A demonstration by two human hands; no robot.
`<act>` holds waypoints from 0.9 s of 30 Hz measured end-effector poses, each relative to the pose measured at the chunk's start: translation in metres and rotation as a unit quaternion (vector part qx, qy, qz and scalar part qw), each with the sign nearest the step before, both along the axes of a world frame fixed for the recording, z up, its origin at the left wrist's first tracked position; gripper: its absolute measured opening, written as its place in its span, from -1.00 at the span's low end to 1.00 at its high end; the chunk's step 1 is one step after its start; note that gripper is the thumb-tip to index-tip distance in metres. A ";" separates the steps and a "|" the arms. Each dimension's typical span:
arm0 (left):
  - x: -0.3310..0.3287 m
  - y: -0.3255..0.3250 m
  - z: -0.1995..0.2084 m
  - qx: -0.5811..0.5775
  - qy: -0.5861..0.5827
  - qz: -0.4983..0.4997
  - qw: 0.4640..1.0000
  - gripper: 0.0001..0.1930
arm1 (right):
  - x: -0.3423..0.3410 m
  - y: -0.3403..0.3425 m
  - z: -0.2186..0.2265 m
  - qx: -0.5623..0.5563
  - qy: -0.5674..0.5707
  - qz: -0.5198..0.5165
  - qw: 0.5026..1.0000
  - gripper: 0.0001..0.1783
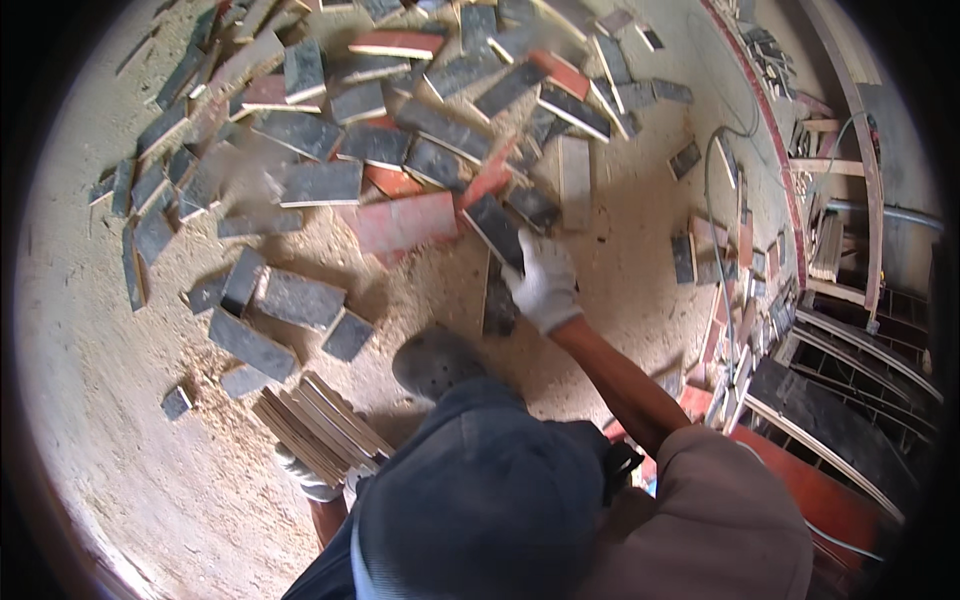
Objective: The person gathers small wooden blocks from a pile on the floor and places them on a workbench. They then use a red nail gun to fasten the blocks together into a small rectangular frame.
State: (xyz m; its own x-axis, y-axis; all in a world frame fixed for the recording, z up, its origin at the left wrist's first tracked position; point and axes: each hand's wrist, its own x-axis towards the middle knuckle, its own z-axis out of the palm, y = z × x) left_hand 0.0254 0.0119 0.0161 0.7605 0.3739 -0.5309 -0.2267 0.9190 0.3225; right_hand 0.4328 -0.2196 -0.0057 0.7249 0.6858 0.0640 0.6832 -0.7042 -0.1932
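My right hand (546,282), in a white glove, grips the near end of a black-faced plywood offcut (492,226) whose pale edge shows. The far end of that offcut is beside a red-faced board piece (405,226). Partly under the same hand, another dark offcut (498,302) lies on the floor. Low on the left, my gloved left hand (306,478) is closed around a stack of plywood pieces (318,424), their layered edges facing up. My legs and clothing hide part of that hand's surroundings.
Many black and red offcuts (300,135) lie strewn over the dusty floor ahead. A smaller cluster (300,298) sits by sawdust on the left, near my grey clog (434,362). On the right are a cable (711,170), a wooden frame (828,167) and large boards (830,415).
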 end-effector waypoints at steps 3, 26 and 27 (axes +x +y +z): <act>0.032 -0.002 0.024 0.016 0.047 0.032 0.998 0.21 | -0.026 0.016 0.018 0.091 0.185 0.006 0.979 -0.23; 0.037 0.081 0.070 0.014 0.060 0.124 0.990 -0.02 | 0.126 0.291 0.042 -0.009 0.177 0.245 0.953 -0.45; 0.036 0.084 0.073 0.026 0.092 0.151 0.984 -0.04 | 0.126 0.286 0.036 0.049 0.165 0.315 0.933 -0.53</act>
